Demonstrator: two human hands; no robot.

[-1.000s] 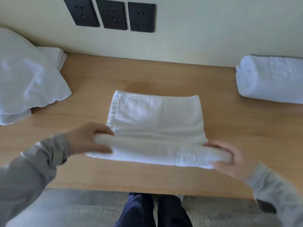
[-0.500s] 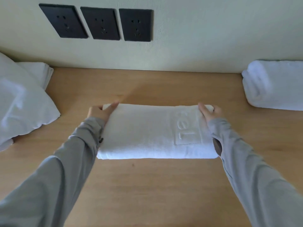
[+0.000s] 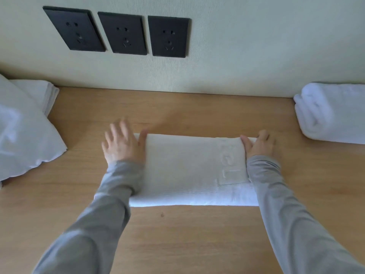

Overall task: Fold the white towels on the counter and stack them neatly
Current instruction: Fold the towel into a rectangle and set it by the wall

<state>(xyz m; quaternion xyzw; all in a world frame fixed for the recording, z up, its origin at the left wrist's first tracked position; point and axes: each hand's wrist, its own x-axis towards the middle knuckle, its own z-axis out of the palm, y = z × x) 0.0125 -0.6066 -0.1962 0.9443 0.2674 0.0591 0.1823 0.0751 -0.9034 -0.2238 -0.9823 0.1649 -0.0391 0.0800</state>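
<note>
A white towel (image 3: pixel 187 169), folded into a flat rectangle with raised lettering near its right end, lies in the middle of the wooden counter (image 3: pixel 177 234). My left hand (image 3: pixel 122 143) is spread with straight fingers at the towel's far left corner, thumb on the cloth. My right hand (image 3: pixel 258 145) lies at the far right corner, thumb on the towel's top, fingers beyond the edge. Both grey sleeves cover the towel's short ends.
A folded stack of white towels (image 3: pixel 331 113) sits at the right against the wall. Loose white towels (image 3: pixel 23 131) are heaped at the left. Three black wall sockets (image 3: pixel 118 32) hang above the counter.
The near half of the towel was folded over to the far edge. Since then my left hand has opened and slid off the corner to the left; my right hand stays at its corner.
</note>
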